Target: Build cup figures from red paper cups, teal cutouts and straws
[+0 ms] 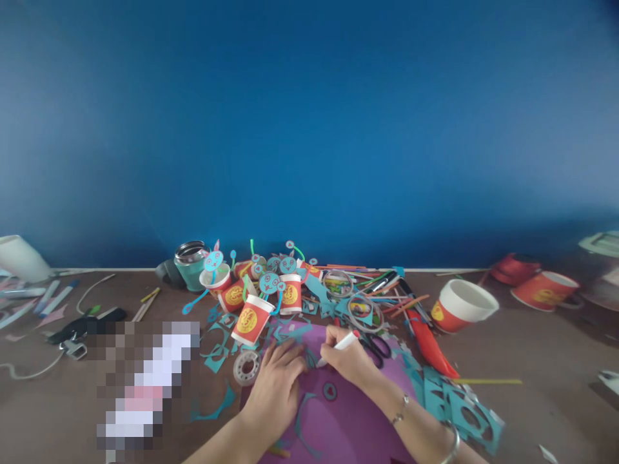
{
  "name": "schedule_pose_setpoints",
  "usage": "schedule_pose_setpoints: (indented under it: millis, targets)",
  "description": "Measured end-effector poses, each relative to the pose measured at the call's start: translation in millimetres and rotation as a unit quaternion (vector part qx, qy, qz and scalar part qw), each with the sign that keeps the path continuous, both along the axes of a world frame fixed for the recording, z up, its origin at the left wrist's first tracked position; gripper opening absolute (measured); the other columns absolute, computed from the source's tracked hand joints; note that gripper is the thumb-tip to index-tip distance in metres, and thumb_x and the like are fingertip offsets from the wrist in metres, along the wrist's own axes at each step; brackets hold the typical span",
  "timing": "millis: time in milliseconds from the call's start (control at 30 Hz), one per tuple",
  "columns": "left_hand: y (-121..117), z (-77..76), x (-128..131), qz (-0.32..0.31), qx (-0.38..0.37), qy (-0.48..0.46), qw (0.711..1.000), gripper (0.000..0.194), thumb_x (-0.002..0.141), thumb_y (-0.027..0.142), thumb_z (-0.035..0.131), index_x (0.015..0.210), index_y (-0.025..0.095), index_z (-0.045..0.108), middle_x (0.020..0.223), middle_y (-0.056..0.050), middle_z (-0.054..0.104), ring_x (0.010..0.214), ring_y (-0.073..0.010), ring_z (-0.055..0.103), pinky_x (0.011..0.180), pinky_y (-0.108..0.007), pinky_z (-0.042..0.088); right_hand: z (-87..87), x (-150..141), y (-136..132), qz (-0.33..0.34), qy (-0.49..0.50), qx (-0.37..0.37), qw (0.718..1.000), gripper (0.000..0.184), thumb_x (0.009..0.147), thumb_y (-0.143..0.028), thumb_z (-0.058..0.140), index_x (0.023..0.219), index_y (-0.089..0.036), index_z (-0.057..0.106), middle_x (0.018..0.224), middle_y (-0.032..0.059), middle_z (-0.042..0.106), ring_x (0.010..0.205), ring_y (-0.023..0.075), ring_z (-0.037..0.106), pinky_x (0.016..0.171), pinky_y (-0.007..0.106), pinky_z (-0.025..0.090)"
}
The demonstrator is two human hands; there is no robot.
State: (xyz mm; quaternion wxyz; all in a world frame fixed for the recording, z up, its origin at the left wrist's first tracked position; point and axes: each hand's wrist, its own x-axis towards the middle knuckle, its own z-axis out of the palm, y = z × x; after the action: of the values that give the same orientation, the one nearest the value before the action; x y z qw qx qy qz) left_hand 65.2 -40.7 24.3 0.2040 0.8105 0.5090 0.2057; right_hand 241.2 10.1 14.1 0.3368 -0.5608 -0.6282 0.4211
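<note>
White marker, red at the end (pixel 347 340): gripped in the closed fingers of the right hand (pixel 344 361), over the far part of a purple sheet (pixel 358 425) on the desk (pixel 159 444); its tip is hidden. Left hand (pixel 278 374): palm down on the sheet near its left edge, fingers extended and slightly parted; whether paper is pinned beneath cannot be told. Between the hands, a small, indistinct paper piece. On the sheet, nearer the wearer: one blue disc with a heart (pixel 329 391) and a curved blue offcut (pixel 298 422). Just left of the left hand: one tape roll (pixel 236 368). Beyond the right hand: black-handled scissors (pixel 371 348), partly covered. Toward the desk's far edge: a cluster of red-and-white cups (pixel 250 320), several bearing blue paper faces; behind, to the left, a teal flask (pixel 192 276). Right of the cluster: a heap of straws and sticks (pixel 387 293), a red packet (pixel 432 345) and one upright cup, separate (pixel 447 316). Right of the sheet: blue cut-out scraps (pixel 435 396). Beyond the desk's far edge: blue wall (pixel 309 129).
</note>
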Motion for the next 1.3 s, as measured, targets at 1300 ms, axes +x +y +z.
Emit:
schedule_pose_setpoints:
  millis: [1300]
  targets:
    - [1.0,-1.7,0.5,0.001,-0.003,-0.004,1.0,0.041,0.068,-0.003,0.039,0.088,0.025,0.062,0.128,0.0,0.06,0.128,-0.0212,0.041,0.108,-0.048,0.026,-1.6,1.0,-0.5,0.022,-0.006,0.013,1.0,0.02,0.072,-0.032,0.05,0.06,-0.023,0.037,0.048,-0.0077,0.04,0.047,0.0096,0.039,0.046,0.021,0.03]
